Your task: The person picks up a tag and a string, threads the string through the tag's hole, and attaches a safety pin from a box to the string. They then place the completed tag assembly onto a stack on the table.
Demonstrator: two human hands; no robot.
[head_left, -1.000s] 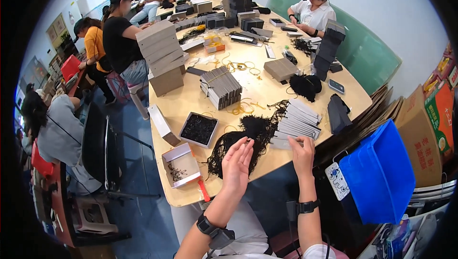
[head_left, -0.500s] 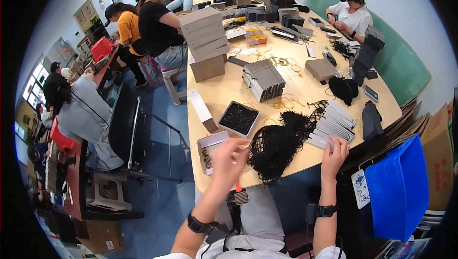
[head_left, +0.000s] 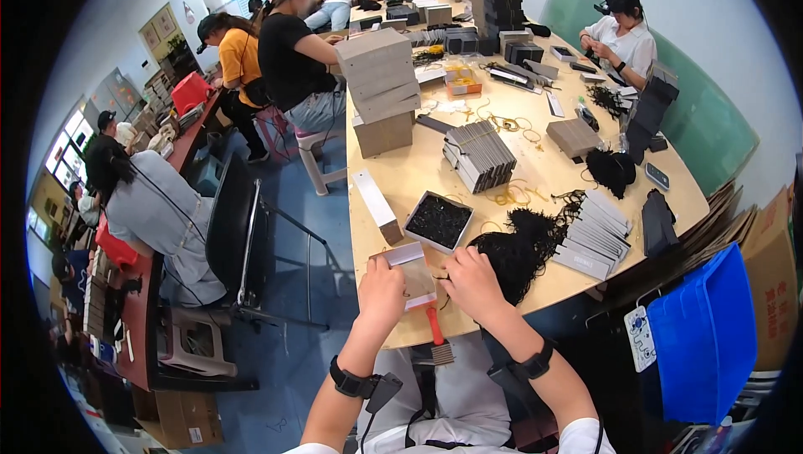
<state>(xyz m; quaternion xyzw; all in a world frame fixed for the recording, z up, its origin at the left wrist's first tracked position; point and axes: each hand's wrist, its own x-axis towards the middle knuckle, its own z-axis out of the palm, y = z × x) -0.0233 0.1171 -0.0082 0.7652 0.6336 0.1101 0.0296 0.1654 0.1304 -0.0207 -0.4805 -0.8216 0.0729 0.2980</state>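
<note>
My left hand [head_left: 383,293], its fingers curled closed, is at the left side of a shallow open box [head_left: 401,255] by the table's near edge. My right hand [head_left: 473,285] is pinched closed just right of that box, beside a heap of black cords [head_left: 510,266]. Whatever either hand holds is too small or hidden to make out. A red-handled tool [head_left: 434,325] points toward my lap below the box, with a small ridged grey piece [head_left: 442,354] beneath it. Beyond my hands is a tray of small black pieces [head_left: 438,220]. Right of the cords lies a fan of grey strips [head_left: 594,237].
A long white box [head_left: 376,206] and stacked grey boxes [head_left: 381,90] stand on the left. A banded bundle of grey strips [head_left: 478,157] sits mid-table. A blue bin [head_left: 707,337] stands at right. Several people work around the tables.
My right hand has left the grey strips and moved left to beside the shallow box. My left hand has lowered onto the box's left side. The whole view has shifted slightly.
</note>
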